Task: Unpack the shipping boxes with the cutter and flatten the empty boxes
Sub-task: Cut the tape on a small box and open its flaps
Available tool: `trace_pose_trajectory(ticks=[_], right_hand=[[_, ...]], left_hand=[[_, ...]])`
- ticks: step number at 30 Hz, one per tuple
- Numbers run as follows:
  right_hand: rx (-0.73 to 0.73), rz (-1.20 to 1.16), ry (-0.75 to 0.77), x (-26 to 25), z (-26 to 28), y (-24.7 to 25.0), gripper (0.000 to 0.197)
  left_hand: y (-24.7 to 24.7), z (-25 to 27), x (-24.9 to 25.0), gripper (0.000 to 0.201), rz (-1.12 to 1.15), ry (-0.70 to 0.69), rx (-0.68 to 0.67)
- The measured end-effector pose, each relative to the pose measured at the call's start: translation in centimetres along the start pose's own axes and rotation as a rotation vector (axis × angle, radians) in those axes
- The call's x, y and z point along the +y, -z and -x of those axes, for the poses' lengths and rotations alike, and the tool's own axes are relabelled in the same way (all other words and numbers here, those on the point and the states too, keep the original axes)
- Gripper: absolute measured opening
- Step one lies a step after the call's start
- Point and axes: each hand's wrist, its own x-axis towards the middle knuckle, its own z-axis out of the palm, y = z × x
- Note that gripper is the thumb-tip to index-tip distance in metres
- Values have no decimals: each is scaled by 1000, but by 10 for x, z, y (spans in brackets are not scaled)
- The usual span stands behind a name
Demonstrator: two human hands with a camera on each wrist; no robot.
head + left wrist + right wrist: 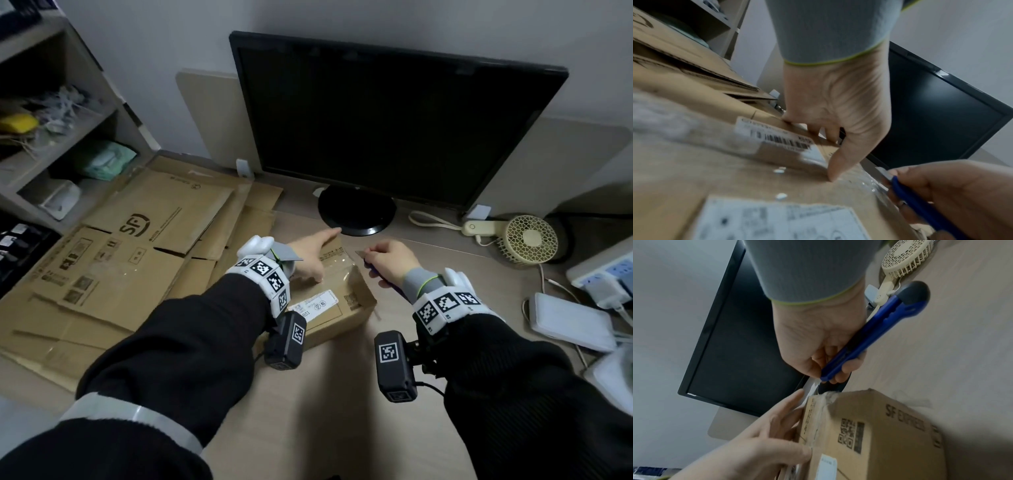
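A small taped cardboard box with white labels sits on the desk before the monitor. My left hand lies flat on its top with straight fingers, thumb pressing the taped seam. My right hand grips a blue cutter just beyond the box's far right corner. Its blade is out and points at the box's far edge, a little above it.
Several flattened boxes are stacked on the left, beside a shelf unit. A black monitor stands right behind the box. A cream hand fan, a power strip and a white device lie at the right.
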Motion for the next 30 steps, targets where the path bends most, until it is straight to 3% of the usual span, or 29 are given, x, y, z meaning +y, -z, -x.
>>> trace_pose_trajectory(ticks=[5, 9, 18, 30], right_hand=[[-44, -33, -30, 7, -11, 5, 9], [-136, -82, -42, 16, -17, 7, 18], [-194, -121, 41, 13, -23, 1, 14], [-170, -80, 80, 18, -22, 2, 14]], left_hand=[[-16, -25, 14, 64, 48, 39, 102], [-17, -39, 15, 33, 297, 49, 102], [-14, -48, 14, 27, 288, -5, 86], [-17, -54, 15, 23, 116, 48, 88]])
